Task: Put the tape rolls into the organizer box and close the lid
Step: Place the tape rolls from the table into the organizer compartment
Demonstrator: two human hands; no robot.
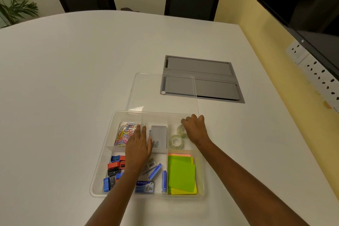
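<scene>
The clear organizer box [100, 170] sits on the white table near me. Two clear tape rolls lie in its far right compartment: one [175, 141] flat, the other [180, 130] partly under my right hand. The transparent lid [161, 93] lies flat behind the box, its near edge overlapping the box's far rim. My left hand [138, 147] hovers flat, palm down, over the middle of the box, fingers straight and holding nothing. My right hand [195, 130] is at the far right rim with fingers curled down by the lid's near right corner; whether it grips anything is hidden.
Other compartments hold coloured paper clips [123, 134], a grey box [159, 137], sharpeners [114, 169], staple boxes [145, 186] and green and yellow sticky notes [181, 174]. A grey cable hatch [211, 79] is set into the table behind. Wall sockets [317, 71] and a screen are at right, chairs at the back.
</scene>
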